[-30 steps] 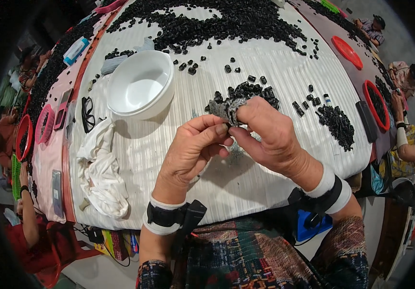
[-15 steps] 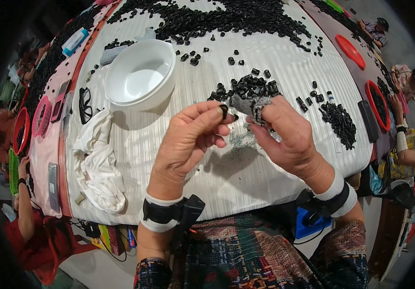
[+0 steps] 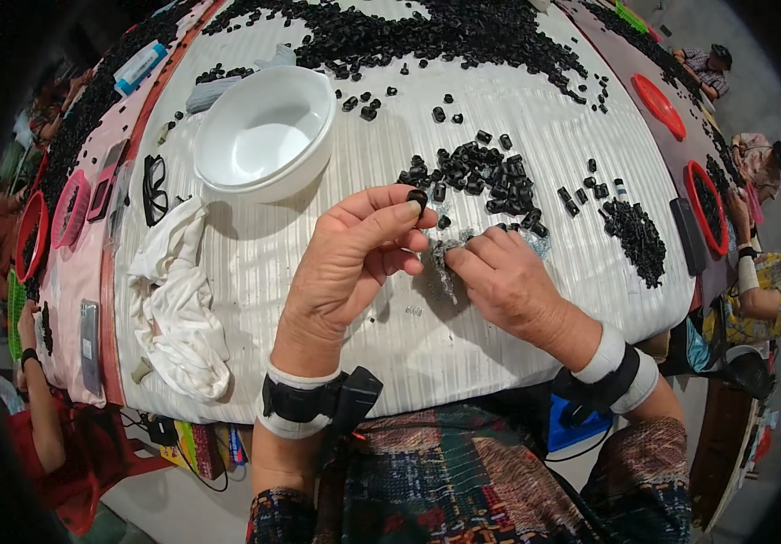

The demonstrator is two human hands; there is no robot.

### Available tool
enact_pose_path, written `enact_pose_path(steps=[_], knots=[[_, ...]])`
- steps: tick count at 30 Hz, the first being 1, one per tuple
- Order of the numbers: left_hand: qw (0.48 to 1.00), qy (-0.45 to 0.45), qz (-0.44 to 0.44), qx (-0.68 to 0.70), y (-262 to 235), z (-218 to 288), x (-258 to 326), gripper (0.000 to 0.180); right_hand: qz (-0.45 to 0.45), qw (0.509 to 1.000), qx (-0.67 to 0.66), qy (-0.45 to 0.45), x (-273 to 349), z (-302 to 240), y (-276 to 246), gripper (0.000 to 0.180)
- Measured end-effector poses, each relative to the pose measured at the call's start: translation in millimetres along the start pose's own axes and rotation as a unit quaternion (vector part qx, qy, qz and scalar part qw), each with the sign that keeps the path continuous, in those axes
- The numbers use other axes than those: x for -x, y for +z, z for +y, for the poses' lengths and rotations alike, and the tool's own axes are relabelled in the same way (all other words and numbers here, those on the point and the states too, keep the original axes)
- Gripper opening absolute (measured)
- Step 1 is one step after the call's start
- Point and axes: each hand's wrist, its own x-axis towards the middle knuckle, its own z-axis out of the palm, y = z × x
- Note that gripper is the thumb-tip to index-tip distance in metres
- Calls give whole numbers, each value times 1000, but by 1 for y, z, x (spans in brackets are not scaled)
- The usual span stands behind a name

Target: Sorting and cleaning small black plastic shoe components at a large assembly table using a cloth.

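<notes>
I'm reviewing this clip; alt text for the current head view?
A left hand pinches a small black part while the right hand holds grey cloth-like material over a white-covered table. Loose black pieces lie just beyond, a white bowl toward the left.

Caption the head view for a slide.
Left hand pinching a small black piece, right hand holding a crumpled grey cloth, over a white-covered table.
</notes>
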Motion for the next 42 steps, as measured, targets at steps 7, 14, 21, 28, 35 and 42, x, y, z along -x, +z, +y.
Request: enact_pose_path(steps=[7, 14, 21, 28, 35, 42], knots=[[999, -6, 10, -34, 4, -3, 2, 17, 115, 950, -237, 169, -7, -3, -22, 32], [985, -5, 13, -170, 14, -11, 7, 18, 127, 951, -260, 112, -13, -2, -42, 30], [982, 30, -15, -186, 22, -15, 10, 20, 156, 965, -201, 68, -26, -8, -57, 26], [978, 17, 13, -207, 29, -16, 12, 19, 154, 973, -166, 43, -28, -7, -54, 28], [967, 48, 24, -251, 30, -19, 13, 16, 146, 978, -145, 27, -27, -10, -53, 28], [970, 46, 30, -235, 29, -21, 12, 16, 158, 974, -150, 61, -24, -12, -43, 28]])
